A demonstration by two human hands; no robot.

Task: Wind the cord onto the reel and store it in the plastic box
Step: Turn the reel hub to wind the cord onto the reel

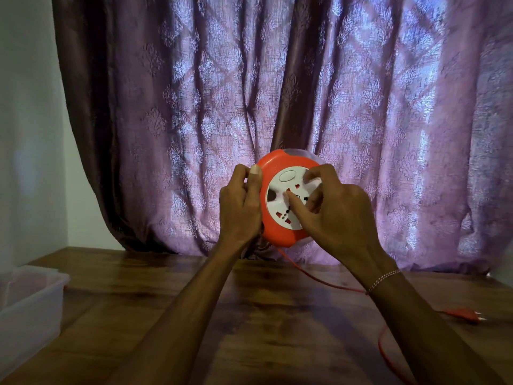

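I hold a round orange reel [273,232] with a white socket face upright above the table. My left hand [240,207] grips its left rim, thumb on the front edge. My right hand [331,209] lies on the white face, with fingers hooked into its recesses and the thumb pressed near the centre. An orange cord [311,276] runs from the reel's underside down onto the table, passes behind my right forearm and loops back at the right. Its orange plug [463,314] lies on the table at the far right. A clear plastic box [30,304] stands at the left edge.
The wooden table [266,315] stretches under both forearms. A purple patterned curtain [277,107] hangs right behind the reel and rests on the table's back edge. A pale wall [25,120] is at the left.
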